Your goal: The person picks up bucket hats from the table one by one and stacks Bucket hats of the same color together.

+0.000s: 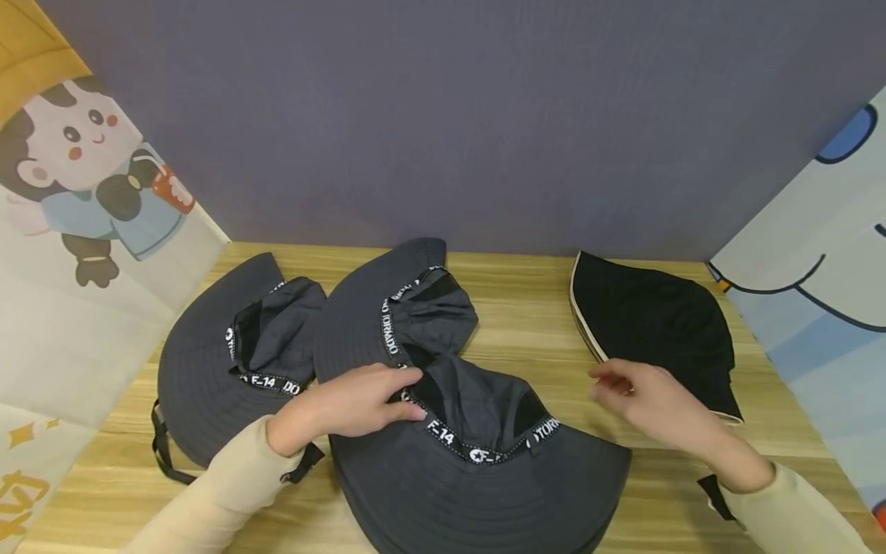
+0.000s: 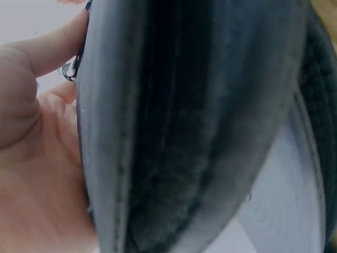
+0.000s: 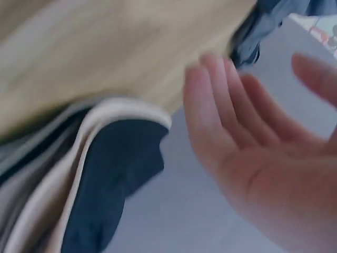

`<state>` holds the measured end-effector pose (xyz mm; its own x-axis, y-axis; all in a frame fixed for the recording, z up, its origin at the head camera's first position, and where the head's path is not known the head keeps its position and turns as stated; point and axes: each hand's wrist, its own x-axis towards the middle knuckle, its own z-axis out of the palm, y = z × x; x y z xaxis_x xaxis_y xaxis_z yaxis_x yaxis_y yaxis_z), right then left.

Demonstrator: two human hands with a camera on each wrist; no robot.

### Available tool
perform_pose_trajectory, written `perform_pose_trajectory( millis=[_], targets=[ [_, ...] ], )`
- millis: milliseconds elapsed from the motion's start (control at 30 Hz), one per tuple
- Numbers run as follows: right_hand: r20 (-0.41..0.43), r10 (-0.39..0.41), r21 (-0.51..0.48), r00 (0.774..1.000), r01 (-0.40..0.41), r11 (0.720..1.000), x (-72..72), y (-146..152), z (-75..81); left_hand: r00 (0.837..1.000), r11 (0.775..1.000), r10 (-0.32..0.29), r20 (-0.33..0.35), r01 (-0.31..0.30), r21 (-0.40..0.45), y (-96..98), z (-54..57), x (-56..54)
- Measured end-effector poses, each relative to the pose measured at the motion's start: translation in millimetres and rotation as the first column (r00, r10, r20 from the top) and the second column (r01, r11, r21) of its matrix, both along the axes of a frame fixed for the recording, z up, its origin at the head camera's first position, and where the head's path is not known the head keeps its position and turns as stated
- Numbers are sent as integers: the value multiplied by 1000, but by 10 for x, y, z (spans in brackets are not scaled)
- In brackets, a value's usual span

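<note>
Three dark grey bucket hats lie upside down on the wooden table (image 1: 533, 323): one at the left (image 1: 201, 369), one behind the middle (image 1: 360, 308), one at the front (image 1: 484, 477). My left hand (image 1: 415, 394) rests with straight fingers on the front hat's lettered inner band (image 1: 450, 442); in the left wrist view that hat's brim (image 2: 184, 132) stands right against the palm (image 2: 31, 158). My right hand (image 1: 602, 388) hovers over the table, fingers relaxed and holding nothing, beside a black hat with a cream edge (image 1: 657, 323). The right wrist view shows that open palm (image 3: 253, 105) near the black hat (image 3: 110, 174).
A purple wall (image 1: 484, 115) closes the back. Cartoon-printed panels stand at the left (image 1: 83, 231) and right (image 1: 817, 292). A black chin strap (image 1: 162, 454) trails from the left hat, and another black strap (image 1: 713, 492) lies by my right sleeve.
</note>
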<state>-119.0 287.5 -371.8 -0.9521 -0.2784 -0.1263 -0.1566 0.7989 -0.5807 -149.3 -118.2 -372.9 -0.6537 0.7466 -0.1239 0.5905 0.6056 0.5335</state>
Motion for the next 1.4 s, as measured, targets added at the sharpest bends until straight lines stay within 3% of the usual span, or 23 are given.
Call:
perform_pose_trajectory(
  millis=[100,200,400,567,767,1100,1400],
  targets=[
    [150,96,-79,984,-85,993,56,-98,-86,1000,1000,2,4,-2,6,41,-36,7],
    [235,158,-131,959,-130,983,88,-139,-164,1000,1000,3,23,-4,17,88,-68,15],
    [232,229,-138,945,-201,970,119,-131,-285,997,999,33,65,-34,5,202,-166,65],
    [244,265,-112,933,-244,963,149,-98,-386,997,994,77,0,-77,-72,308,-274,151],
    [216,253,-87,943,-240,967,158,-48,-428,988,979,119,-97,-133,-153,371,-314,246],
    [142,157,44,977,-165,985,114,85,-413,987,977,138,-81,-149,-155,405,-296,279],
    [152,112,102,982,-129,986,146,196,-408,978,966,172,-118,-191,-172,425,-316,291]
  ],
)
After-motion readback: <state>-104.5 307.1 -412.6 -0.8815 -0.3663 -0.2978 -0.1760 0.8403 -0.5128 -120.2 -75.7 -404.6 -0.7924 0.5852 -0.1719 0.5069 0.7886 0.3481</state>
